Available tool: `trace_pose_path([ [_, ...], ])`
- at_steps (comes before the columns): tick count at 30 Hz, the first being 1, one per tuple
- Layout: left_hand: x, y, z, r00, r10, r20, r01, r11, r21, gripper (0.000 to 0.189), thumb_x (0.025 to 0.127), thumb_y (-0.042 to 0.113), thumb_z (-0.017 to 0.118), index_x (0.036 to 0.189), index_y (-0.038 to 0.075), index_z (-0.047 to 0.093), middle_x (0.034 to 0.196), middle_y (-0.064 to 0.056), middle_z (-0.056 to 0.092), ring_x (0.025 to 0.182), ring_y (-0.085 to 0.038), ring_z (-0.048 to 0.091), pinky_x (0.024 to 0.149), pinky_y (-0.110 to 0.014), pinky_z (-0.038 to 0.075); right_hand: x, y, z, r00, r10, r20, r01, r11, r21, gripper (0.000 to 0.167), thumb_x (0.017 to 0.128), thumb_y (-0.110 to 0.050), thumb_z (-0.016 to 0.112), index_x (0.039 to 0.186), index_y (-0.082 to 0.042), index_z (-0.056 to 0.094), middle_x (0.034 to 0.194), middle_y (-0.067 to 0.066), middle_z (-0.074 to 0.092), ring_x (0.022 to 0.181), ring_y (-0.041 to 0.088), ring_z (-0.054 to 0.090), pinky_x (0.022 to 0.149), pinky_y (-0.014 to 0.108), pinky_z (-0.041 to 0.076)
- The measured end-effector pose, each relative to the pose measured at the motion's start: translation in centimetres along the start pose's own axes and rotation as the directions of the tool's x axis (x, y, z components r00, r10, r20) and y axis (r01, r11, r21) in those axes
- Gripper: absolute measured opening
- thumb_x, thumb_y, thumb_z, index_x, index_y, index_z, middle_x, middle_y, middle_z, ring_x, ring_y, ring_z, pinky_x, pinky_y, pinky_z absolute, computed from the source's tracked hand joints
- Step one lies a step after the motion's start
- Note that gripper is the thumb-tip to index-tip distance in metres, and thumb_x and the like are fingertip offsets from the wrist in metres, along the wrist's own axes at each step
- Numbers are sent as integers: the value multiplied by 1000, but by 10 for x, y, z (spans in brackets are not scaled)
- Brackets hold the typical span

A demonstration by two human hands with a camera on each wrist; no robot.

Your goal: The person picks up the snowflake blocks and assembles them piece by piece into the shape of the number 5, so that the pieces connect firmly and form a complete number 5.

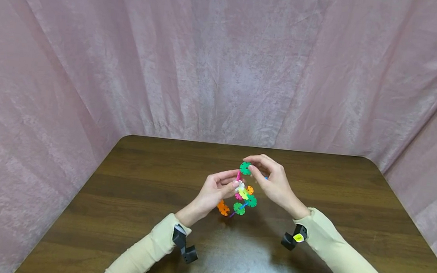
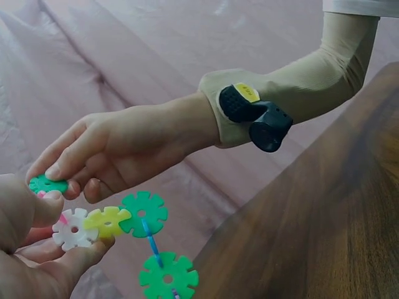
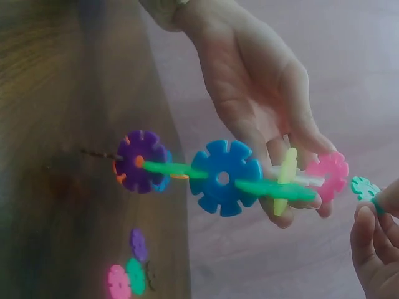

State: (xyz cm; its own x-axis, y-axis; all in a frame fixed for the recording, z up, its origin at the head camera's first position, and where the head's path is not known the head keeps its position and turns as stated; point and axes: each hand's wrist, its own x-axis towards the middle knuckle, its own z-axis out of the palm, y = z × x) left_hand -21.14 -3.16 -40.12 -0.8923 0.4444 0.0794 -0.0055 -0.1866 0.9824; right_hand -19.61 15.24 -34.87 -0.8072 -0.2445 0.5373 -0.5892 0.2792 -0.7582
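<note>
A green disc (image 1: 244,165) is pinched in the right hand's grip (image 1: 275,180), just beside a pink disc (image 3: 337,166) at one end of a disc chain (image 3: 212,159). Near its white disc (image 2: 68,238), the chain is held in the left hand's grip (image 1: 210,191), over the counter (image 1: 121,180).

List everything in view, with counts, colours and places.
disc chain: one, multicoloured, held by the left hand
green disc: one, green, pinched by the right hand
other discs: at least three, pink, green, purple, on the table
table: one, brown, below the hands
curtain: panel count unclear, pale pink, around the table
wrist cameras: two, black, one per wrist
label: one, yellow, on the right wrist camera
sleeves: two, pale beige, on the forearms
hands: two, bare, above the table
</note>
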Motion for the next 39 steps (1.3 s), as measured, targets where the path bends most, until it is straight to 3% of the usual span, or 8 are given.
trace_pose_path([
  [4,0,0,0,1000,6,20,-7,1000,29,42,96,2,55,136,-10,47,126,-37,54,100,-12,69,95,-49,47,1,-1,1,998,-67,4,67,997,-42,20,91,7,58,109,3,66,102,17,66,75,21,62,68,21,54],
  [7,0,0,0,999,16,28,-17,998,55,42,96,2,55,135,-11,47,126,-38,53,101,-13,69,92,-43,51,2,-4,1,993,-115,8,115,991,-75,20,88,9,60,106,4,67,100,17,67,73,27,61,66,22,54],
  [14,1,1,2,1000,12,16,-13,997,72,42,95,0,57,134,-12,48,124,-37,55,91,-5,68,95,-55,45,4,-10,0,974,-225,24,226,964,-140,22,82,15,65,101,5,70,93,17,67,70,23,61,64,18,52],
  [18,-1,2,2,1000,14,18,-15,996,87,42,95,2,57,133,-12,49,124,-36,56,92,-6,68,94,-52,48,4,-10,-1,965,-259,40,262,952,-157,21,81,15,66,99,4,71,88,15,68,65,19,58,61,17,50],
  [24,-4,-1,2,1000,16,-2,-16,993,119,39,94,0,58,130,-13,52,121,-34,59,91,-6,69,87,-37,55,0,-7,1,965,-257,56,263,951,-165,18,82,12,66,97,3,72,83,13,69,61,10,55,57,16,47],
  [31,-5,0,4,1000,18,-17,-17,998,67,37,92,-4,58,128,-15,52,119,-39,57,84,0,67,84,-30,55,1,-11,4,973,-227,50,232,965,-125,16,81,14,66,94,7,71,81,16,68,59,14,56,55,17,48],
  [39,-4,3,4,998,54,-8,-53,994,98,35,92,-3,58,126,-14,56,117,-36,60,83,0,68,88,-42,53,3,14,6,977,-210,47,215,968,-133,16,82,10,68,95,1,73,83,12,70,58,10,53,52,17,45],
])
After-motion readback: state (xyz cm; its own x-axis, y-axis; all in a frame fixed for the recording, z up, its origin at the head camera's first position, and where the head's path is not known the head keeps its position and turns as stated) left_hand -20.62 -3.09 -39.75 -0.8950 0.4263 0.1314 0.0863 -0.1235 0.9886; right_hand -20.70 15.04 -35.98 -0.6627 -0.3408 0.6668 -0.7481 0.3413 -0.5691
